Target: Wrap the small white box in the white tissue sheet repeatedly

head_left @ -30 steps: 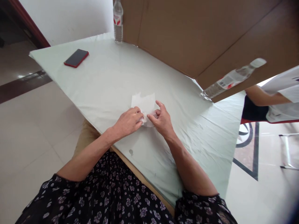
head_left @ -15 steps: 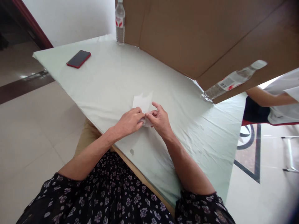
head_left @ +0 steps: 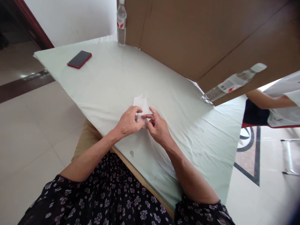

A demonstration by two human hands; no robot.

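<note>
A small white sheet (head_left: 140, 101), thin like paper or tissue, lies on the cloth-covered table between my two hands. My left hand (head_left: 130, 121) is curled at its left side, with thumb and bent fingers closed on the lower part. From the right, my right hand (head_left: 158, 125) reaches over the same part: one finger stretches across the sheet toward the left thumb, another is raised, and the thumb is near the right edge. My fingers partly cover the lower sheet, and I cannot make out whether anything lies inside it.
The table has a pale green cloth (head_left: 105, 81). A phone (head_left: 79, 59) lies at far left. A cardboard panel (head_left: 175, 37) stands at the back, with an upright water bottle (head_left: 121, 29) and a tilted-looking bottle (head_left: 232, 82) against it. Beyond it, at right, shows another person's arm (head_left: 269, 100).
My right fingers have parted from their pinch, one now stretching across the sheet. The sheet's right upper side has come in, so it looks narrower. My left thumb and fingers have spread slightly.
</note>
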